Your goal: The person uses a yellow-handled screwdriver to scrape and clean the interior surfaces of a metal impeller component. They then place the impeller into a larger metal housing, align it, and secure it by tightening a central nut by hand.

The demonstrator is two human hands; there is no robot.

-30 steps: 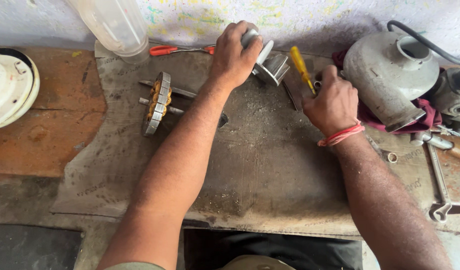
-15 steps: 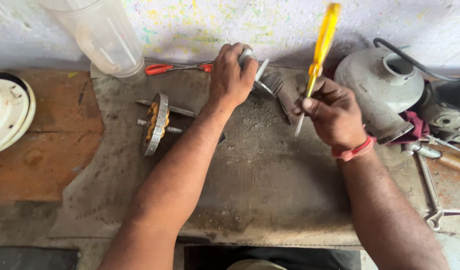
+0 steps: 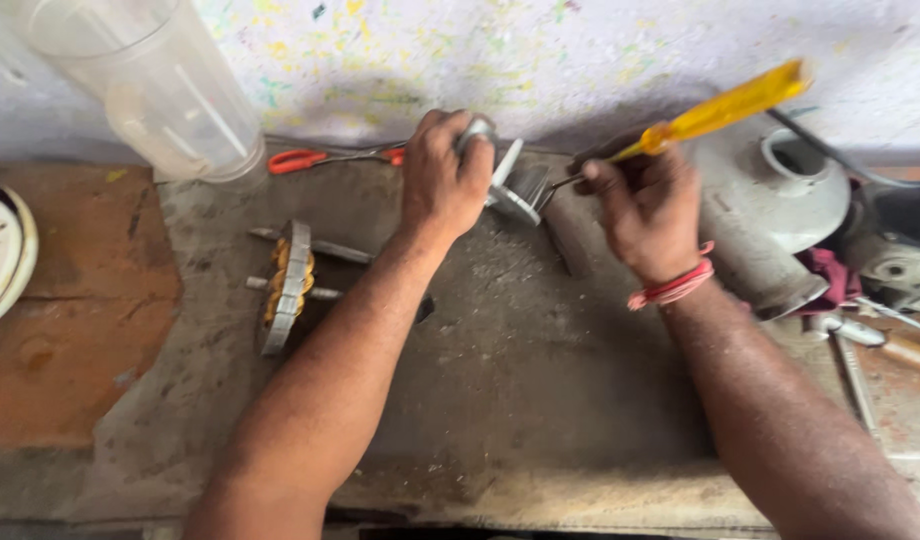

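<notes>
Lying left on the worn bench mat (image 3: 540,400), a motor stator (image 3: 285,285) sits alone. Further right, the left hand (image 3: 442,180) clasps a round metal motor part (image 3: 505,185); the right hand (image 3: 645,210) grips a yellow-handled screwdriver (image 3: 720,110), tip against it.

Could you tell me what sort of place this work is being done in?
Probably a small repair workshop for electric appliances: a grimy workbench against a paint-flecked wall, a motor stator with copper windings, a grey motor housing, and red-handled pliers.
</notes>
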